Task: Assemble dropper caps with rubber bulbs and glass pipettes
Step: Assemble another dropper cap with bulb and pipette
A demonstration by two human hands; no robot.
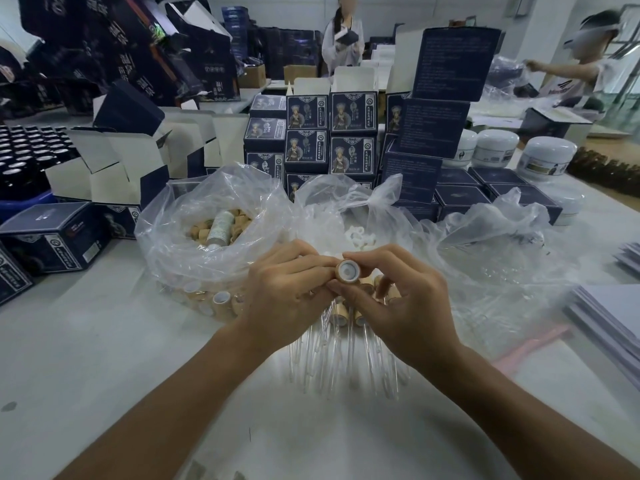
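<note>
A tan, wood-coloured dropper cap [347, 270] with a white inside faces me, held between both hands above the table. My left hand [287, 296] pinches it from the left with finger and thumb. My right hand [401, 299] pinches it from the right, fingers curled round it. Below the hands lie several assembled caps with clear glass pipettes [343, 358] fanned out toward me. A clear bag of tan caps [207, 233] stands at the left. Behind the hands, another clear bag holds white rubber bulbs [360, 235].
Stacked dark blue product boxes [311, 133] and open cartons fill the back. White jars [547, 157] stand at the right, paper stacks [613, 317] at the right edge, dark bottles [27, 150] far left. Two people work beyond the table.
</note>
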